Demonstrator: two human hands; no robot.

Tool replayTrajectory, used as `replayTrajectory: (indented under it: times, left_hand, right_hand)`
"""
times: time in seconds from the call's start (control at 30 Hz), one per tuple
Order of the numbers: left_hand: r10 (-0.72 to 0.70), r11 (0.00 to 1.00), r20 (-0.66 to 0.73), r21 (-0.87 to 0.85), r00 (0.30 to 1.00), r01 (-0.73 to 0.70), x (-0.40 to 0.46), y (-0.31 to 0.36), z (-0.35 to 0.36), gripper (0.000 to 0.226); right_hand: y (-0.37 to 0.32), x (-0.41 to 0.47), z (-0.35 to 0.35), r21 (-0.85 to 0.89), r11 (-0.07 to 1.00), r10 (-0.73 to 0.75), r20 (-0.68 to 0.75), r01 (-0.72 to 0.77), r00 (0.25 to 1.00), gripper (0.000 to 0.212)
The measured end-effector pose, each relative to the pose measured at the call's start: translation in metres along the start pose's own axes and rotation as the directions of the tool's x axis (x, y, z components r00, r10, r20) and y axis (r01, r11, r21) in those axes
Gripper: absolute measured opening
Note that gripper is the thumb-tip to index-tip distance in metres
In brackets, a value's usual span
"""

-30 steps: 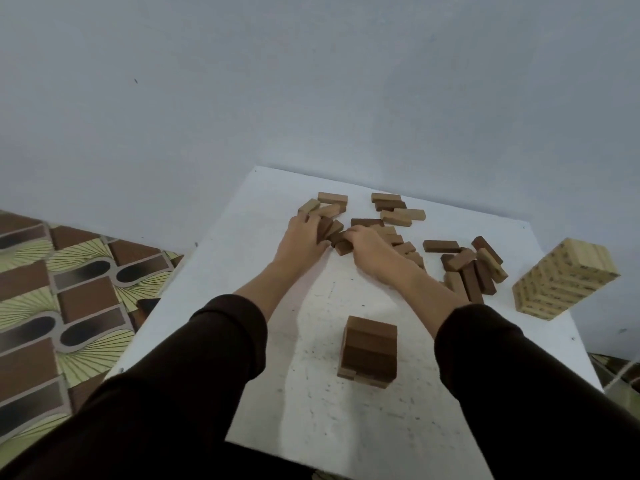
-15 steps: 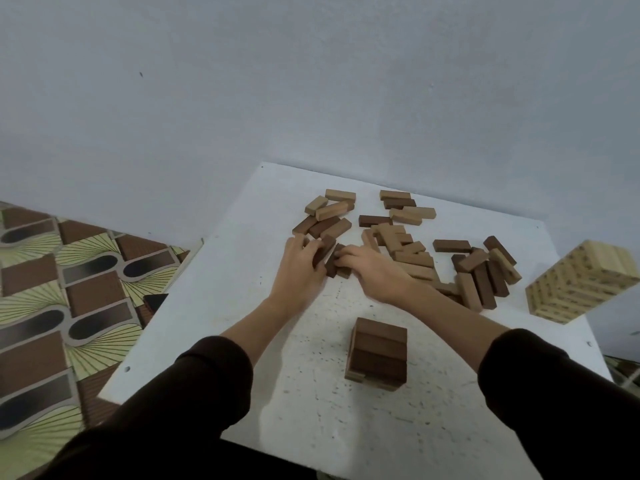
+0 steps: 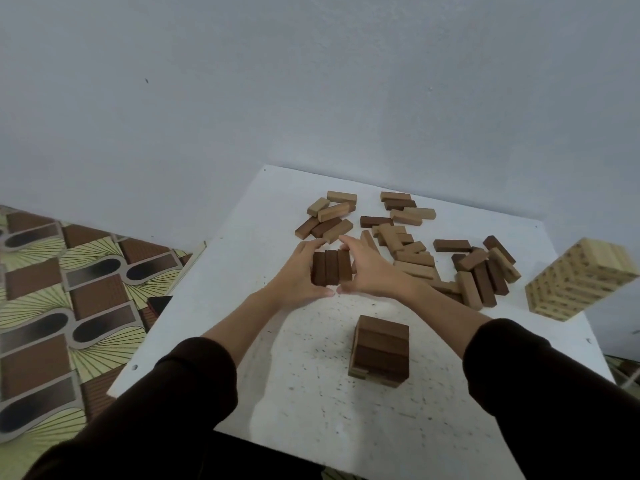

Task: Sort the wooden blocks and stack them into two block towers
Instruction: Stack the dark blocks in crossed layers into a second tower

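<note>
Three dark brown blocks [image 3: 331, 267] lie side by side as one row, squeezed between my two hands above the white table [image 3: 277, 393]. My left hand [image 3: 298, 278] grips the row's left side and my right hand [image 3: 370, 271] grips its right side; the thumbs nearly meet at the near end. A short dark block tower [image 3: 380, 349] stands closer to me, right of centre. Loose light and dark blocks [image 3: 412, 251] are scattered at the far side of the table. A tall pale block tower [image 3: 578, 278] stands at the right edge.
A wall rises directly behind the table's far edge. A patterned floor [image 3: 62, 299] lies to the left, below the table's left edge. Small groups of blocks [image 3: 329, 218] sit just beyond my hands.
My hands drew back from the scattered pile toward me with three dark blocks, which are now lined up as a neat row between them. The view has also shifted slightly.
</note>
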State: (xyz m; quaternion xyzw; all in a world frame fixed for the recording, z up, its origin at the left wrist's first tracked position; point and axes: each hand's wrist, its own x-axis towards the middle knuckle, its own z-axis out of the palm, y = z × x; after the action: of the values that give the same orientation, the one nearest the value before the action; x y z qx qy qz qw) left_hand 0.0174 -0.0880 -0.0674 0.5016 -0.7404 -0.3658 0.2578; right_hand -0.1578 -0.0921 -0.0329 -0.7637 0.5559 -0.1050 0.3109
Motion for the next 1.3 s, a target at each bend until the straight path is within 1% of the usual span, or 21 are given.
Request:
replayTrajectory:
  times: [0.13, 0.33, 0.6, 0.73, 0.83, 0.93, 1.03, 1.1, 1.2, 1.3]
  left_hand:
    - [0.003, 0.999, 0.081, -0.032, 0.997, 0.0, 0.014, -0.005, -0.002, 0.094]
    - [0.028, 0.996, 0.035, -0.085, 0.999, -0.025, 0.013, -0.004, -0.002, 0.086]
    - [0.016, 0.997, 0.052, -0.073, 0.999, -0.012, 0.011, -0.003, -0.004, 0.093]
    - [0.007, 0.998, 0.058, -0.058, 0.998, -0.003, 0.009, 0.002, -0.006, 0.091]
    - [0.03, 0.999, 0.037, -0.024, 0.999, -0.029, 0.009, 0.011, -0.009, 0.098]
    - [0.104, 0.995, 0.011, -0.002, 0.994, -0.104, 0.007, 0.027, -0.014, 0.101]
    - [0.149, 0.989, 0.033, 0.002, 0.988, -0.149, -0.002, 0.054, -0.016, 0.1]
    - [0.173, 0.985, 0.061, 0.002, 0.983, -0.173, -0.01, 0.068, -0.013, 0.099]
    - [0.188, 0.982, 0.114, 0.003, 0.976, -0.19, -0.027, 0.084, -0.007, 0.104]
    - [0.176, 0.983, 0.178, 0.016, 0.968, -0.181, -0.047, 0.092, 0.001, 0.107]
  right_hand:
    - [-0.004, 0.002, 0.001, 0.027, 0.999, -0.023, -0.001, 0.023, 1.0, 0.098]
    - [0.003, 0.005, 0.0, 0.054, 0.996, -0.073, 0.007, 0.073, 0.997, 0.096]
    - [0.002, 0.004, -0.001, 0.106, 0.992, -0.067, 0.031, 0.063, 0.997, 0.099]
    - [-0.001, 0.002, -0.002, 0.098, 0.993, -0.061, 0.028, 0.058, 0.998, 0.098]
    - [-0.007, -0.005, -0.01, 0.108, 0.992, -0.064, -0.013, 0.066, 0.998, 0.097]
    - [-0.008, -0.02, -0.023, 0.061, 0.995, -0.08, -0.072, 0.084, 0.994, 0.097]
    - [-0.009, -0.047, -0.036, 0.017, 0.996, -0.089, -0.171, 0.093, 0.981, 0.097]
    - [-0.011, -0.069, -0.04, 0.019, 0.996, -0.085, -0.219, 0.091, 0.972, 0.096]
    - [-0.014, -0.101, -0.037, 0.091, 0.992, -0.067, -0.209, 0.088, 0.976, 0.097]
    - [-0.015, -0.13, -0.028, 0.117, 0.991, -0.034, -0.191, 0.057, 0.981, 0.095]
